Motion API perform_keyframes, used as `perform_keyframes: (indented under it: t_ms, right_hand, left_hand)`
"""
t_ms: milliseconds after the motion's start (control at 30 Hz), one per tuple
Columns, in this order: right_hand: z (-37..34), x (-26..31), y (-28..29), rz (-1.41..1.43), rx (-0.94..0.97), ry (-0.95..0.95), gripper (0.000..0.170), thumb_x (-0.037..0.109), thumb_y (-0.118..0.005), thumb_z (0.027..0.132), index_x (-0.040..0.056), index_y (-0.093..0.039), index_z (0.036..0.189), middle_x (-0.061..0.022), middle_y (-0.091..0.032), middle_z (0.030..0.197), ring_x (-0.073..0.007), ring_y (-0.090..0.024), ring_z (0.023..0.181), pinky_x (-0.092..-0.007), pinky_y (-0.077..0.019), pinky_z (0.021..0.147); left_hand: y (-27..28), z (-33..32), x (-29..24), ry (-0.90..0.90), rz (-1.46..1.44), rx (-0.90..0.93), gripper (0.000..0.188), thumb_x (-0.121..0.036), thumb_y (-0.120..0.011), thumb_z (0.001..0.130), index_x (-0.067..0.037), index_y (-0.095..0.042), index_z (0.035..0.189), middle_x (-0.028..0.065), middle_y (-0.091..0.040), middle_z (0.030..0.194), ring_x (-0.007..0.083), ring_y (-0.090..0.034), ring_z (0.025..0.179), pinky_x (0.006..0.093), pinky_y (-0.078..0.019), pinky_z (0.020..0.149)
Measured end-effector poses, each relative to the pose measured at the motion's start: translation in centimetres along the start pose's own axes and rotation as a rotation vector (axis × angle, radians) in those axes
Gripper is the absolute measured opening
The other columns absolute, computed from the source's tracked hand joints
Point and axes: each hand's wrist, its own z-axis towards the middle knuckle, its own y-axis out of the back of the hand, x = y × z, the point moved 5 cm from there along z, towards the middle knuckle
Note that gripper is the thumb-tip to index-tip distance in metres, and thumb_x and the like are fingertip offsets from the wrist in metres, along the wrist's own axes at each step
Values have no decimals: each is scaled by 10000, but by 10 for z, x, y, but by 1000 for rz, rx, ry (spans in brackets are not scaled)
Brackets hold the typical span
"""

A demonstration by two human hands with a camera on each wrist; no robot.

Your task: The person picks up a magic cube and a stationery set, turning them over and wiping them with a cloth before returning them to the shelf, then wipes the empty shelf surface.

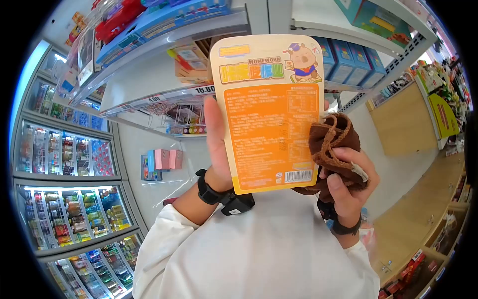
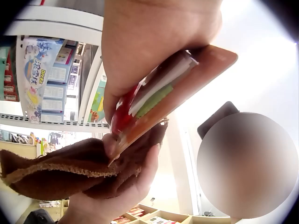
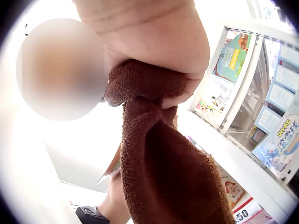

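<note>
Left hand (image 1: pixel 218 142): closed round left edge of orange package (image 1: pixel 269 134); package extended right of grip, printed face toward head camera. Right hand (image 1: pixel 352 184): gripped bunched brown cloth (image 1: pixel 343 130) between thumb and fingers, beside package's lower right edge.

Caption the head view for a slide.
Before shop shelves, the left hand holds an orange-backed HOMEWORK package; the right hand grips fuzzy brown fabric.
</note>
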Motion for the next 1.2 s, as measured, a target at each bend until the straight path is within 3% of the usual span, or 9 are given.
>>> perform_keyframes:
  t_ms: [133,567,633,867,967,1033,1067,1200]
  right_hand:
    - [-4,2,9,-41,-17,5,318,56,-670,729,-70,-630,1018,-196,-656,922,-230,-635,797,-289,-485,722]
    - [-3,1,18,-37,31,16,334,13,-662,710,-63,-629,1034,-180,-657,913,-216,-631,781,-280,-484,709]
    - [1,2,16,-96,65,8,333,4,-658,715,-51,-629,1042,-174,-658,923,-214,-630,768,-279,-482,710]
    - [12,-1,11,-128,122,124,323,-2,-654,730,-26,-631,1052,-154,-659,939,-235,-614,818,-284,-479,693]
    - [18,4,3,-373,163,252,360,20,-707,687,35,-658,1044,-122,-659,926,-265,-596,817,-303,-487,672]
    - [19,11,-10,-775,206,487,414,62,-752,616,99,-683,1022,-91,-654,915,-283,-581,775,-332,-495,661]
    - [19,9,-13,-842,188,534,410,87,-729,592,145,-698,997,-66,-649,914,-274,-600,802,-322,-503,634]
    - [15,9,-34,-950,281,698,339,135,-622,684,203,-688,1010,-40,-639,945,-234,-622,954,-257,-496,568]
  left_hand:
    - [2,2,6,3,36,-66,1116,-842,-423,704,-73,-162,1469,303,-268,1437,450,-339,1294,581,-319,1038]
    - [-4,5,18,6,1,-11,1078,-816,-426,731,-76,-164,1470,296,-263,1443,443,-335,1299,565,-313,1048]
    - [-6,2,16,10,-167,167,947,-751,-373,818,-108,-156,1478,190,-239,1492,400,-281,1351,589,-248,1086]
    - [-1,2,15,-28,-45,104,960,-756,-382,810,-95,-168,1474,191,-248,1489,399,-288,1347,586,-254,1084]
    - [1,2,14,-23,-175,160,960,-758,-386,808,-92,-184,1470,194,-260,1482,395,-302,1341,566,-270,1083]
    - [6,4,14,-80,-36,18,975,-768,-382,800,-74,-201,1461,199,-291,1467,389,-328,1328,534,-303,1077]
    - [6,4,15,-77,-38,19,975,-768,-382,800,-74,-201,1461,199,-291,1467,389,-328,1328,534,-303,1077]
    - [5,7,16,-78,37,69,1049,-828,-329,759,-43,-225,1447,206,-365,1417,373,-418,1257,488,-362,1043]
